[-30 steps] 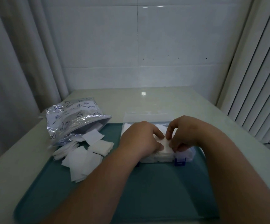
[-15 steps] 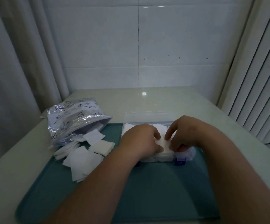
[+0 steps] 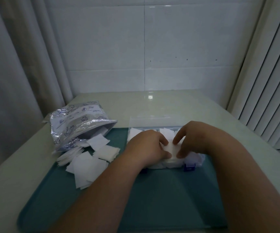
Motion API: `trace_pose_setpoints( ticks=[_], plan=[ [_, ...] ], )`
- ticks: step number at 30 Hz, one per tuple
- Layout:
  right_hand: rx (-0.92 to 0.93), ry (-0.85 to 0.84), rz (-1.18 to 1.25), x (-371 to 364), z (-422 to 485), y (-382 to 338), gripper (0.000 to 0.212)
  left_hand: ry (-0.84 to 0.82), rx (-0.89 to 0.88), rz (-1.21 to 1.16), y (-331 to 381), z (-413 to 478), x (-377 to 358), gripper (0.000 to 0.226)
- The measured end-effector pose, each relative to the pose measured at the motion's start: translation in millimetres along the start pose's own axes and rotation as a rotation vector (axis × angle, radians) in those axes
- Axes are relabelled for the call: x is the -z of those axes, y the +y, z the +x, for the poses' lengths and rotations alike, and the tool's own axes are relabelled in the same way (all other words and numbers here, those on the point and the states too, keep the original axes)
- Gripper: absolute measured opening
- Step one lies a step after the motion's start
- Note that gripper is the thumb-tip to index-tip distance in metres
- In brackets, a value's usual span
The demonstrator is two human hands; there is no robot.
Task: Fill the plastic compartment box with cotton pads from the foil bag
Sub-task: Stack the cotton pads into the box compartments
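The clear plastic compartment box [image 3: 190, 165] with blue latches stands on the teal tray [image 3: 161, 199], its lid [image 3: 152, 121] open toward the back. White cotton pads fill its compartments. My left hand [image 3: 146, 147] and my right hand [image 3: 193, 138] are both over the box, and together they pinch a small stack of cotton pads [image 3: 171, 147] between fingers and thumbs, down at a front compartment. The silver foil bag [image 3: 76, 123] lies on its side at the left, mouth open toward the tray. A heap of loose pads [image 3: 88, 163] spills from it.
The tray sits on a pale tabletop [image 3: 177, 105] against a white tiled wall. Grey curtains hang at the left, and ribbed white panels stand at the right. Bare teal tray surface lies in front of the box.
Both hands stay over the box, holding the stack of pads. My fingers have shifted slightly around it; the bag and loose pads have not moved.
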State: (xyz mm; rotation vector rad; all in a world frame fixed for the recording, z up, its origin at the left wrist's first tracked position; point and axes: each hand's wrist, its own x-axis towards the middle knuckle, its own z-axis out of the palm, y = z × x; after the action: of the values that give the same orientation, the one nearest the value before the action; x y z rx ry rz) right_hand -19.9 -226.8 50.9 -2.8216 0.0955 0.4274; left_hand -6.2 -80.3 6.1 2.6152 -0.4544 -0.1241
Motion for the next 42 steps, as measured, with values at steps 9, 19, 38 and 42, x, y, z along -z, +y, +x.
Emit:
trace_pose_setpoints(
  ticks=[9,19,38,42],
  plan=[
    [-0.086,-0.13,-0.208,2.6,1.5,-3.3,0.048,0.009,-0.002,-0.037,-2.3,1.7,-0.4,0.041],
    [-0.008,0.068,0.131,-1.9,1.6,2.7,0.023,0.003,0.006,-0.047,-1.8,0.6,0.3,0.047],
    [0.014,-0.054,-0.289,-5.6,-1.7,-6.6,0.053,-0.095,0.0,0.053,3.5,-3.0,3.3,0.037],
    [-0.011,0.016,-0.151,-3.7,0.7,-3.3,0.048,-0.067,-0.015,0.013,1.1,-3.8,4.6,0.04]
  ],
)
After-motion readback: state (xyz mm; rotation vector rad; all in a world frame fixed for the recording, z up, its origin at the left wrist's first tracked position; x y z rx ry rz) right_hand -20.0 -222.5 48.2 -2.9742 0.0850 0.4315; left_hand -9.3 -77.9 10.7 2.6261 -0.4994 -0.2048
